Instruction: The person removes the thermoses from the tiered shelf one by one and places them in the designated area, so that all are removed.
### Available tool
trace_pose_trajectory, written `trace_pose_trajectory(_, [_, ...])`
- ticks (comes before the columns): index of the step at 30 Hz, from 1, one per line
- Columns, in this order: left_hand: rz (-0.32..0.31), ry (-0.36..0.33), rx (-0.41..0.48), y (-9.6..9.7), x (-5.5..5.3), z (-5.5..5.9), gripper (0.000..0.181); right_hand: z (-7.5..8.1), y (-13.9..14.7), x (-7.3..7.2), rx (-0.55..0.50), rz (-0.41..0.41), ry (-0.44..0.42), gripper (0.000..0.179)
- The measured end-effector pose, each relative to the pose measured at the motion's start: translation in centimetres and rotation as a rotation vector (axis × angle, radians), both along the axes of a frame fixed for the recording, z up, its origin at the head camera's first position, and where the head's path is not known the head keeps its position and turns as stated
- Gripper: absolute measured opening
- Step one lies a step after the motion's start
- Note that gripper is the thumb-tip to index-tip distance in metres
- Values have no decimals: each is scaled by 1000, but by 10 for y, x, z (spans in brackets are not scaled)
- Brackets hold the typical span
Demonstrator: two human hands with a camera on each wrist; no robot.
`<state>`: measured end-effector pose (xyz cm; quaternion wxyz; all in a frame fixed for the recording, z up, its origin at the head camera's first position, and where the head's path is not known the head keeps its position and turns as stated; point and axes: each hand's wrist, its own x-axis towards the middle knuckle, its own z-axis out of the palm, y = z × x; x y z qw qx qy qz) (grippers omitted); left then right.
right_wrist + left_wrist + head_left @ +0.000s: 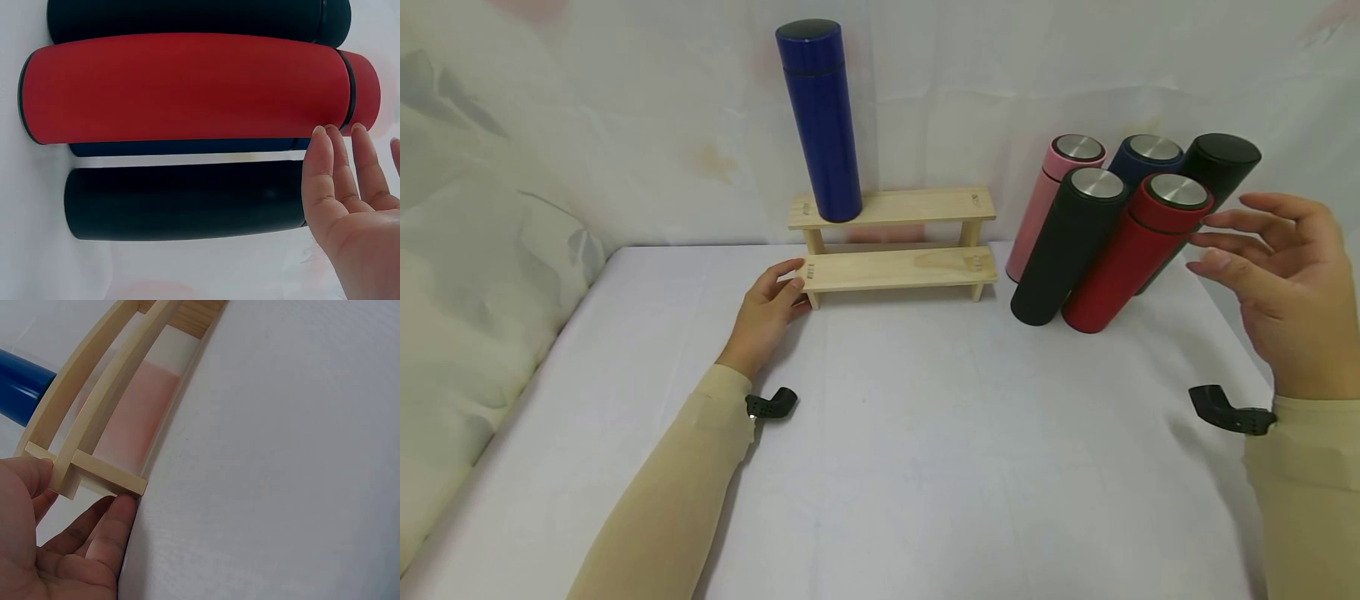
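My left hand (763,317) pinches the left end of a two-tier wooden shelf (898,268); in the left wrist view the thumb lies at the board's end and a fingertip touches the leg (109,472). A glossy blue thermos (822,125) stands upright on the upper tier, toward the left. At the right, my right hand (1288,275) is beside a red thermos (1138,258), fingers loosely extended around nothing. In the right wrist view its fingertips are close to the red thermos (187,90) near the lid; whether they touch it I cannot tell.
Grouped with the red thermos are a dark green one (1067,250), a pink one (1037,208), a navy one (1142,158) and a black one (1221,162). All stand on the white-covered table (910,433). Behind hangs a pale cloth (940,75); crumpled fabric (475,275) borders the left side.
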<state>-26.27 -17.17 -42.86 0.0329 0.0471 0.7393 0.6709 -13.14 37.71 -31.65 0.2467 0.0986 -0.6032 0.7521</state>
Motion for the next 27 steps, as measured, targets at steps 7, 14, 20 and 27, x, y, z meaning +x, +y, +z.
trace_pose_trajectory(7, [-1,2,2,0,1,1,46,1,-3,1,7,-25,-5,58])
trace_pose_trajectory(14, [2,-1,2,0,1,1,46,5,-12,3,-4,30,6,56])
trace_pose_trajectory(20, [5,-1,6,0,2,2,46,3,-16,1,-50,175,63,55])
trace_pose_trajectory(27, [11,-3,9,1,0,-1,43,2,-26,0,-38,263,96,51])
